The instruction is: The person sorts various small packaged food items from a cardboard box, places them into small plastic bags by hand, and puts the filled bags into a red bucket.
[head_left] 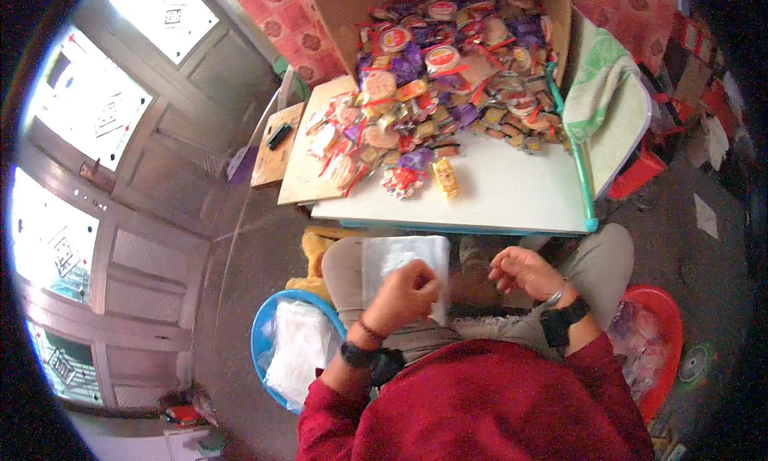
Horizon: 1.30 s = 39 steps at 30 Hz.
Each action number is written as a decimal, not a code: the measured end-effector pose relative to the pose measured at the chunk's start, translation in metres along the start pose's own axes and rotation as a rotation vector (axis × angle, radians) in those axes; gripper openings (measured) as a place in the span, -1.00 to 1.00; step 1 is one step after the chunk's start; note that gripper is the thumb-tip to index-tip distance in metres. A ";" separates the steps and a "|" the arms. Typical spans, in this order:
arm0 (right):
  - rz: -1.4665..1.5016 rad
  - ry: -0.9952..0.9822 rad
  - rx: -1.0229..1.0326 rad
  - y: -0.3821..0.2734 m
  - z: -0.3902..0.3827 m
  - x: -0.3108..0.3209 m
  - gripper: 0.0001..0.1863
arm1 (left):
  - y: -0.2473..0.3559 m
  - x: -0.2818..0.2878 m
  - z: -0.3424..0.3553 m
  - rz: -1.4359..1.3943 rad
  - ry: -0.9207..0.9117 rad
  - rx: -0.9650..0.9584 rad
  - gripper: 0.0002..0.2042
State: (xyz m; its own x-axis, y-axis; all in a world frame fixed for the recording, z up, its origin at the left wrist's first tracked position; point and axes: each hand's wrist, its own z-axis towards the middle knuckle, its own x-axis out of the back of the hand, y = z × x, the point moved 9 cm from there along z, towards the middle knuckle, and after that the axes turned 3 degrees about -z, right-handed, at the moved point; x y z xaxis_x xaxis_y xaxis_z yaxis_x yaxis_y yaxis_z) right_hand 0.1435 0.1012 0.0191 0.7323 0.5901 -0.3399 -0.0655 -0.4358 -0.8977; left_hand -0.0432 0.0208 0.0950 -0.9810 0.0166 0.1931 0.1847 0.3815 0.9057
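A clear plastic bag or stack of bags (382, 261) with white printing lies across my left thigh. My left hand (410, 291) is over its right side, fingers curled together; I cannot make out what they hold, if anything. To the right, above the gap between my legs, my right hand (522, 272) hangs with loosely bent fingers, and nothing shows in it. In front of me, a white table (512, 185) bears a large heap of small wrapped snacks (448, 77). A yellow packet (445, 178) and a red-and-white packet (402, 182) lie near its front edge.
A blue basin (258, 333) with clear and white bags stands at my left. On my right is a red basin (668, 325) holding clear wrapped packets. A cardboard box (332, 17) backs the heap; a green stick (582, 173) runs along the table's right side.
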 end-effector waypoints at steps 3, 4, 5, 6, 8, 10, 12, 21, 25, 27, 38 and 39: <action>-0.058 -0.186 -0.097 0.002 -0.007 -0.026 -0.57 | -0.012 -0.056 0.033 0.133 -0.179 -0.102 -0.82; -0.068 -0.193 -0.030 0.010 -0.003 -0.019 -0.59 | -0.015 -0.070 0.039 0.139 -0.214 -0.066 -0.79; -0.076 -0.204 0.003 0.025 0.005 -0.018 -0.60 | -0.041 -0.083 0.054 0.192 -0.236 -0.218 -0.79; -0.084 -0.209 0.037 0.039 0.012 -0.015 -0.61 | -0.067 -0.096 0.067 0.240 -0.252 -0.376 -0.78; -0.157 -0.098 -0.032 0.059 0.020 0.000 -0.69 | -0.082 -0.108 0.079 0.277 -0.311 -0.379 -0.78; -0.172 -0.071 -0.064 0.060 0.018 0.004 -0.74 | -0.091 -0.104 0.086 0.341 -0.237 -0.486 -0.78; -0.213 -0.037 -0.039 0.055 0.017 0.009 -0.82 | -0.074 -0.096 0.084 0.205 -0.184 -0.399 -0.79; -0.500 0.089 -0.050 0.045 0.019 0.018 -0.80 | -0.090 -0.077 0.093 -0.228 -0.125 -0.244 -0.74; -0.306 0.032 -0.007 0.061 0.025 0.014 -0.78 | -0.104 -0.111 0.098 0.216 -0.237 -0.535 -0.55; -0.113 0.088 0.025 0.094 0.036 0.040 -0.77 | -0.108 -0.105 0.100 0.253 -0.200 -0.576 -0.60; -1.572 0.072 0.646 0.055 0.032 0.012 -0.88 | -0.086 -0.047 0.093 -0.137 0.088 -0.236 -0.85; -1.604 0.079 0.627 0.055 0.032 0.011 -0.89 | -0.079 -0.043 0.088 -0.032 0.142 -0.315 -0.85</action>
State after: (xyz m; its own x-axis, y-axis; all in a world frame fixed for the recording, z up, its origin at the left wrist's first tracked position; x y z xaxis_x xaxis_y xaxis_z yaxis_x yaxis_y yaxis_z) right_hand 0.1267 0.1056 -0.0429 0.3536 0.0964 0.9304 0.4871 0.8302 -0.2712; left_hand -0.0209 0.0718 -0.0178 -0.9726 -0.1284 0.1936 0.1850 0.0758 0.9798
